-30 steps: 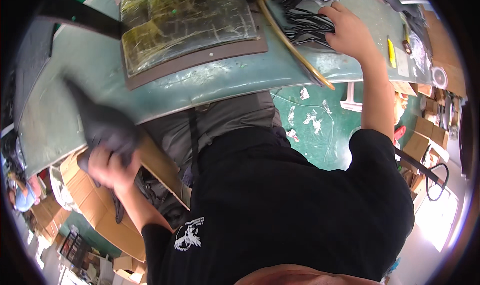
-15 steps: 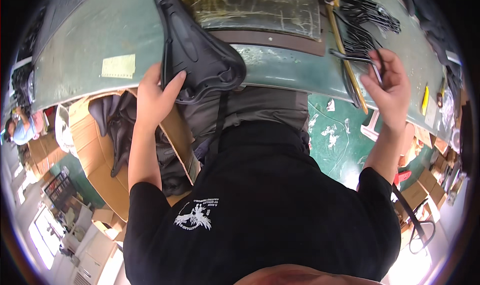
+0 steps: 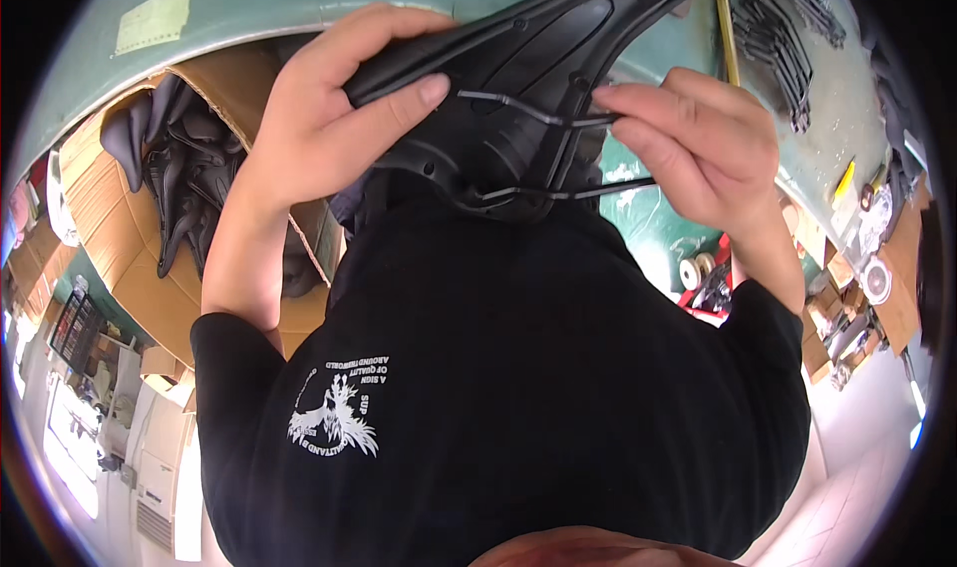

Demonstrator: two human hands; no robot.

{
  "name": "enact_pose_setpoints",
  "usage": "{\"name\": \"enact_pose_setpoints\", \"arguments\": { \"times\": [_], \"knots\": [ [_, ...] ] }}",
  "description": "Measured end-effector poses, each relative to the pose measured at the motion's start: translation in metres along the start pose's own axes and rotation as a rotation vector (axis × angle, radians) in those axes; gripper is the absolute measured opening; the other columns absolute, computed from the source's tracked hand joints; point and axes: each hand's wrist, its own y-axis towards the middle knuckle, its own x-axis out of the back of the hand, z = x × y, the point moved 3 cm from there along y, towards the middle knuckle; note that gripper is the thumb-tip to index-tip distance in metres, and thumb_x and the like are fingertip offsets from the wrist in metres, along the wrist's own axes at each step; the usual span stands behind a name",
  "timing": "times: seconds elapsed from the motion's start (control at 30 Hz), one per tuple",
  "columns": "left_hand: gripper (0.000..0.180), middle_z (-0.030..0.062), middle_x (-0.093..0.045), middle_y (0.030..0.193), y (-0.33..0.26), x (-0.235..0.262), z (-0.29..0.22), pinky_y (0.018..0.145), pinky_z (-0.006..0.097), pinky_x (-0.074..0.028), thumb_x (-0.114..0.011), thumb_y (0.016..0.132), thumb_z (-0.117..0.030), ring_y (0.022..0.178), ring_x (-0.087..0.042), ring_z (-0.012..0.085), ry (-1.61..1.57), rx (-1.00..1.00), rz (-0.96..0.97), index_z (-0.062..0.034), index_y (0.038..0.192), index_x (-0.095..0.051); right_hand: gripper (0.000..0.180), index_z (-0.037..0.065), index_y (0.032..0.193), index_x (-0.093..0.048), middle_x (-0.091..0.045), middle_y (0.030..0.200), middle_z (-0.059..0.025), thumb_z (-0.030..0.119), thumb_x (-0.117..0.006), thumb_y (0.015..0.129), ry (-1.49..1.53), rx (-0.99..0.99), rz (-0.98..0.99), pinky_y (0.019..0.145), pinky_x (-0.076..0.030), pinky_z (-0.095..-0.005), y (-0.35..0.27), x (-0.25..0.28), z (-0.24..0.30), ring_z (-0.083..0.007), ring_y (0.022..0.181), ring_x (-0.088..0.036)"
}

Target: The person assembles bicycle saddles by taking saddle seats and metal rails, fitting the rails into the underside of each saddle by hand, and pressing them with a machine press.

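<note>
A black bicycle saddle (image 3: 558,49), underside up, is held at a slant over the bench edge, close to my body. My left hand (image 3: 324,114) grips its left edge, the thumb lying on the underside and the fingers around the outer rim. Between the thumb and fingers of my right hand (image 3: 698,143) is a bent dark metal saddle rail (image 3: 538,116). The rail's two arms stretch left across the saddle's wide end, their tips lying over the underside. Whether the tips are seated in the shell I cannot tell.
More saddle rails (image 3: 788,44) lie piled on the green workbench (image 3: 264,4) at the right, beside a yellowish rod (image 3: 725,29). A cardboard box (image 3: 110,193) of black saddles (image 3: 184,168) stands at my left. A yellow-handled tool (image 3: 845,180) lies far right.
The saddle has come nearer my body and turned, its narrow end now pointing up and right. My right hand has moved left from the rail pile, bringing a rail to the saddle.
</note>
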Motion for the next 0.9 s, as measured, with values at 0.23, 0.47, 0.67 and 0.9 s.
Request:
{"name": "enact_pose_setpoints", "arguments": {
  "times": [0.23, 0.47, 0.67, 0.9],
  "knots": [
    [0.050, 0.0060, -0.067, 0.116, 0.005, 0.002, 0.010, 0.096, 0.028, -0.046, -0.060, 0.106, -0.038, 0.108, -0.061, 0.0143, -0.349, 0.159, 0.246, 0.0011, 0.137, -0.059, 0.023, 0.003, 0.101, -0.079, -0.053, 0.062, -0.0039, 0.009, -0.087, 0.081, 0.012, -0.010, 0.043, 0.045, -0.038, -0.0332, -0.012, -0.010, -0.003, -0.0180, 0.050, -0.051],
    [0.066, 0.0172, -0.063, 0.135, 0.002, -0.013, 0.014, 0.108, 0.032, -0.044, -0.066, 0.095, -0.031, 0.126, -0.059, 0.0217, -0.606, 0.215, 0.385, 0.0054, 0.147, -0.050, 0.023, 0.011, 0.099, -0.078, -0.050, 0.065, -0.0014, 0.019, -0.088, 0.080, -0.102, 0.214, 0.054, 0.045, -0.039, -0.0341, -0.002, -0.017, 0.000, -0.0209, 0.050, -0.051],
    [0.076, 0.0217, -0.062, 0.140, 0.000, -0.012, 0.020, 0.114, 0.036, -0.042, -0.069, 0.087, -0.029, 0.134, -0.058, 0.0280, -0.612, 0.220, 0.344, 0.0076, 0.150, -0.048, 0.022, 0.012, 0.097, -0.077, -0.050, 0.066, -0.0010, 0.020, -0.088, 0.080, -0.079, 0.165, 0.045, 0.045, -0.039, -0.0343, -0.004, -0.024, -0.005, -0.0211, 0.050, -0.052],
    [0.091, 0.0209, -0.061, 0.142, 0.001, -0.015, 0.019, 0.117, 0.035, -0.039, -0.070, 0.076, -0.042, 0.134, -0.059, 0.0282, -0.501, 0.295, 0.323, 0.0078, 0.149, -0.049, 0.028, 0.006, 0.102, -0.078, -0.048, 0.063, -0.0014, 0.016, -0.088, 0.078, -0.069, 0.175, 0.087, 0.044, -0.038, -0.0319, -0.007, -0.026, 0.000, -0.0181, 0.049, -0.050]
  ]
}}
